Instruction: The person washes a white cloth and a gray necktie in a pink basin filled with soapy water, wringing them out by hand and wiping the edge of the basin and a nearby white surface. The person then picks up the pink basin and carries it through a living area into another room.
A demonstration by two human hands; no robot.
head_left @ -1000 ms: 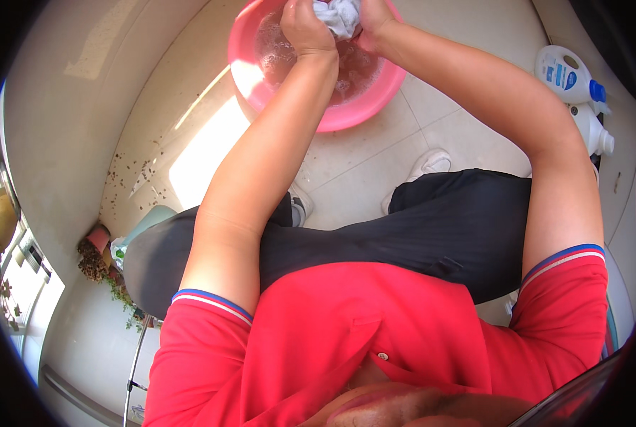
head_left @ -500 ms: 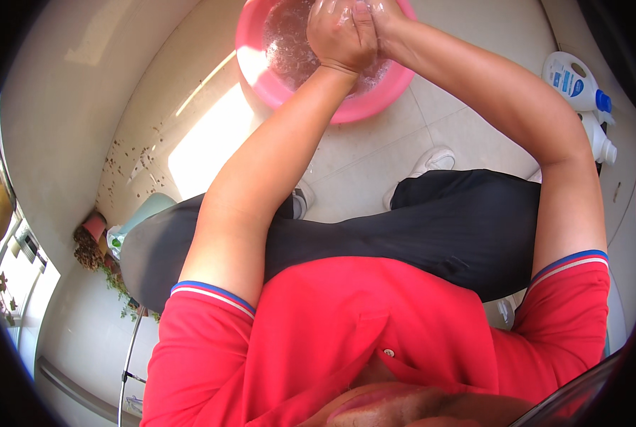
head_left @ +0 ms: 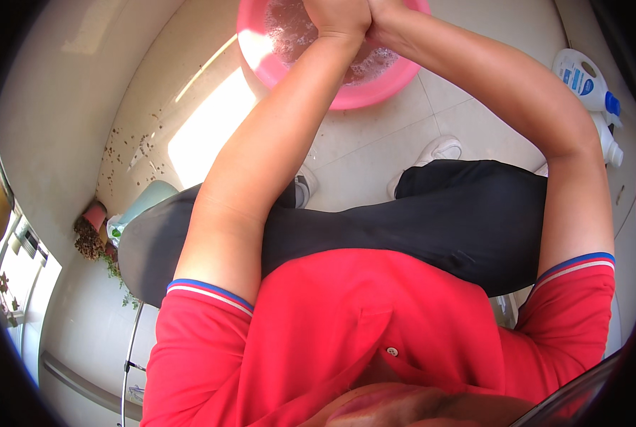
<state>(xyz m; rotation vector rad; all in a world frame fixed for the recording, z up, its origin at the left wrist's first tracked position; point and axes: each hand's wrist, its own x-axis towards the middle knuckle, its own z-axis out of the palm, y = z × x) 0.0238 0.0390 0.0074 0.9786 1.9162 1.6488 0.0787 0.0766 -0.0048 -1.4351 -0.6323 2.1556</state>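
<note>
Seemingly mid-wash, left hand (head_left: 339, 16) and right hand (head_left: 383, 11) are pressing together over a pink basin (head_left: 346, 96) of sudsy water on the tiled floor, whatever they are gripping hidden, rinsing apparently remaining.

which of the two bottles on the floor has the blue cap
The upper, bigger white bottle with the blue label has the blue cap; the smaller bottle just below it has a white top.
</note>
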